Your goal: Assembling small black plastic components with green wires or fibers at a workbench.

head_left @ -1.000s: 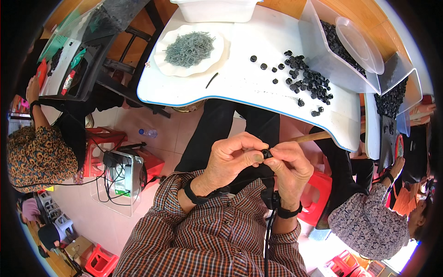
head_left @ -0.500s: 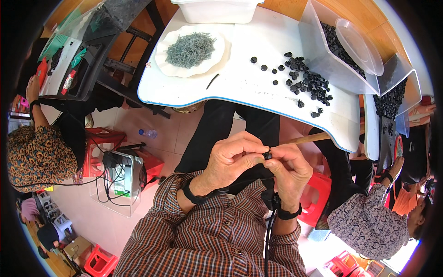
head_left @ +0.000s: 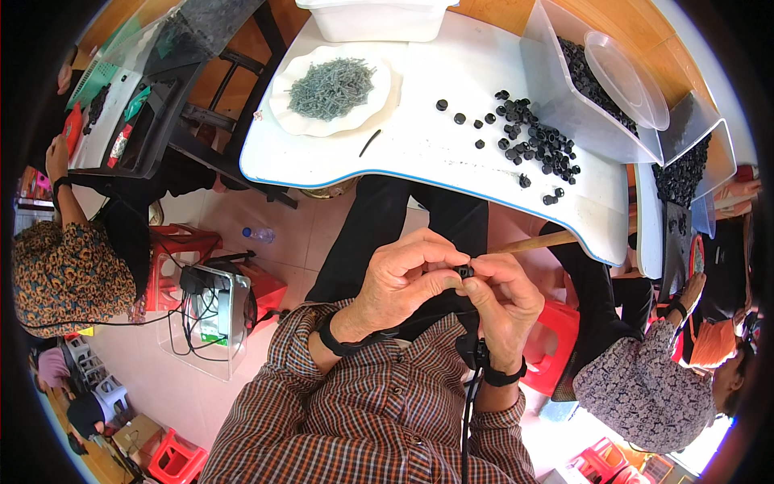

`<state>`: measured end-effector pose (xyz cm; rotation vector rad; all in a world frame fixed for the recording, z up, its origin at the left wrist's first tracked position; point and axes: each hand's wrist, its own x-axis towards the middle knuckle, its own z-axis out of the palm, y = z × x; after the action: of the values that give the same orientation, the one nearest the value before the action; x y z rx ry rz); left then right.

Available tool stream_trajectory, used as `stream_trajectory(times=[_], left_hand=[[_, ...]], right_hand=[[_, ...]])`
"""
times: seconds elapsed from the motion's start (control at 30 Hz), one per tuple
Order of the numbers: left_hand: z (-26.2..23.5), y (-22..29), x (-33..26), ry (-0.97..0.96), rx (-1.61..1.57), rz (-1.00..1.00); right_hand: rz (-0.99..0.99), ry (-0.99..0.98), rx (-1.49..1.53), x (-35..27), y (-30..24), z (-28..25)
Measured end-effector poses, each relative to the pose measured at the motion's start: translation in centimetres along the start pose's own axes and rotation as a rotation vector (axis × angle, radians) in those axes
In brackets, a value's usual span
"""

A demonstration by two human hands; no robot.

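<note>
Above my lap, just off the table's front edge, my left hand (head_left: 407, 273) and my right hand (head_left: 506, 292) meet fingertip to fingertip. Between their thumbs and forefingers they pinch a small black round part (head_left: 464, 272), mostly covered by the fingers. Similar black round parts (head_left: 552, 149) lie in a loose heap on the right side of the white table (head_left: 435, 153). To the left, a white wavy-rimmed dish (head_left: 284, 113) holds a pile of thin grey pin-like pieces (head_left: 332, 87). A short black strip (head_left: 370, 143) lies in front of the dish.
A clear bin (head_left: 556, 105) of black parts stands at the back right, with a clear lid (head_left: 625, 81) on it. A white tub (head_left: 375, 20) sits at the back. People work at both sides; a red stool (head_left: 552, 347) is right of me.
Both hands keep their pinch, and the black part has tilted slightly between the fingertips, showing more of itself. Things on the table stay where they were.
</note>
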<state>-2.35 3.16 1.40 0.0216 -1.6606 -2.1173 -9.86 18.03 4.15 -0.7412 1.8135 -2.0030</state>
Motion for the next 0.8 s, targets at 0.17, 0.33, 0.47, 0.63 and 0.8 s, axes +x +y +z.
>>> stream_trajectory(times=[0.17,0.33,0.47,0.63,0.8], left_hand=[[-0.04,0.27,0.02,-0.006,0.024,0.001],[0.15,0.06,-0.01,0.037,-0.003,0.009],[-0.23,-0.04,0.04,0.014,0.094,0.032],[-0.33,-0.23,0.04,0.004,0.128,0.069],[-0.43,0.01,0.11,-0.027,0.154,0.048]], right_hand=[[-0.019,-0.022,-0.051,-0.16,-0.40,-0.03],[-0.001,-0.012,-0.039,-0.34,-0.44,0.01],[0.008,-0.014,-0.055,-0.43,-0.47,-0.21],[0.014,0.008,-0.064,-0.45,-0.20,-0.26],[-0.094,-0.002,-0.156,-0.25,0.14,-0.54]])
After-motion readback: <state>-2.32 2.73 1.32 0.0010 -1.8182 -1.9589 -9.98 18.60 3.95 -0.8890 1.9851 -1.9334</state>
